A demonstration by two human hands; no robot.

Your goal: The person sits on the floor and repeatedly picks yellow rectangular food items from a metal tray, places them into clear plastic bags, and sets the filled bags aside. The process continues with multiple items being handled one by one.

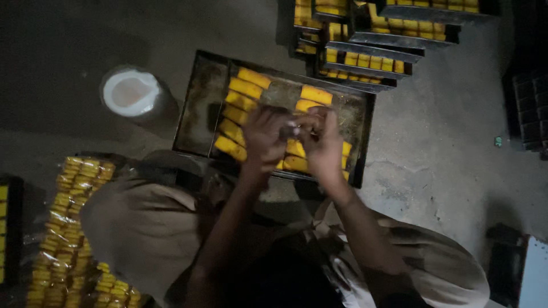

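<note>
A dark metal tray [200, 102] lies on the concrete floor in front of me, holding two rows of yellow oblong cakes [245, 88]. My left hand [264, 137] and my right hand [321, 142] meet above the tray's middle, fingers pinched together on a small clear wrapper [294, 128] between them. Whether a cake is inside the wrapper is too dim to tell. Both forearms reach out from my lap.
Several stacked trays of yellow cakes [371, 60] stand at the top. A white-lidded round container [130, 91] sits left of the tray. A heap of wrapped yellow cakes [71, 228] lies at bottom left. Dark crates [531, 108] stand at the right edge.
</note>
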